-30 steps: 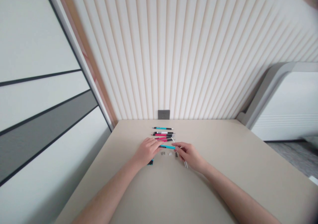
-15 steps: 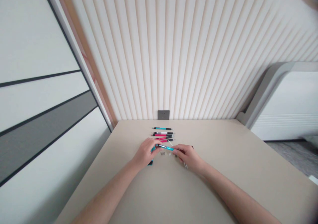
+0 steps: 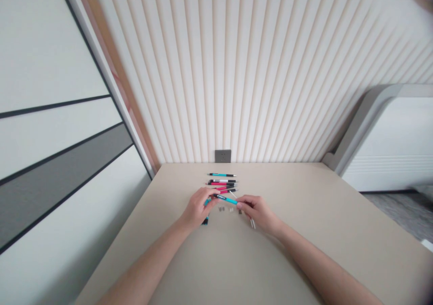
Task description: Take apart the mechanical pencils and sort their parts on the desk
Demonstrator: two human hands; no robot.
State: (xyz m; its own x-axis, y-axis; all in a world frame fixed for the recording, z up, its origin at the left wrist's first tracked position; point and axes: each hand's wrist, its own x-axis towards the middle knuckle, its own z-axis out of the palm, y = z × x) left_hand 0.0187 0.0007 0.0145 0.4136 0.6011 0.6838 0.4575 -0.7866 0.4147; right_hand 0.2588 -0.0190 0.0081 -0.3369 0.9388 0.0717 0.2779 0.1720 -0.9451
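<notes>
The right hand (image 3: 259, 213) was narrowly pinched on a teal pen (image 3: 225, 199), while the left hand (image 3: 197, 209) curled close at its dark end, above a teal piece (image 3: 206, 202); I cannot tell whether it gripped. A slip could have dropped the pen onto the small parts (image 3: 226, 209) beside the right hand or into the pen row (image 3: 221, 182) ahead.
</notes>
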